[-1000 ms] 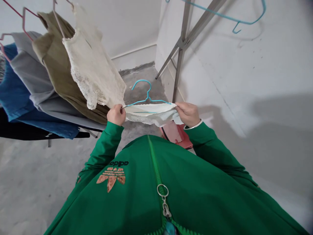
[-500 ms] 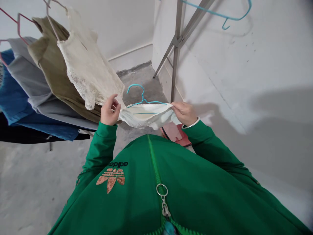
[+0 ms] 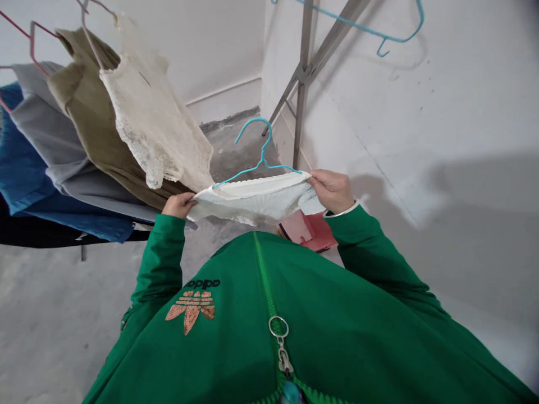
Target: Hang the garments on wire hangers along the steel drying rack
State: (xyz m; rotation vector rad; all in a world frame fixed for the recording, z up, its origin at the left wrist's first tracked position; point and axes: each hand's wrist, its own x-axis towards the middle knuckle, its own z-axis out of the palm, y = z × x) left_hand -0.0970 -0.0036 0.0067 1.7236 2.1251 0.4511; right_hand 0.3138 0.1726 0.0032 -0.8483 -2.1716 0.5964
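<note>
A white top (image 3: 252, 203) is stretched between my two hands in front of the green jacket. Inside its neck opening sits a light-blue hanger (image 3: 263, 160), its hook standing up above the fabric. My left hand (image 3: 179, 206) is closed on the garment's left shoulder. At the opposite shoulder my right hand (image 3: 332, 189) pinches the cloth, close to the hanger's end. The lower part of the top hangs down and is mostly out of sight.
To the left hang a cream lace top (image 3: 158, 118), an olive garment (image 3: 84, 106), a grey one (image 3: 63, 146) and a blue one (image 3: 25, 168). A metal rack leg (image 3: 300, 106) and another blue hanger (image 3: 379, 36) are upper right. A pink container (image 3: 314, 231) is below.
My left hand has closed on the top's shoulder and moved left. The right hand has moved slightly right, spreading the fabric. The hanger has tilted, its hook now higher and farther right.
</note>
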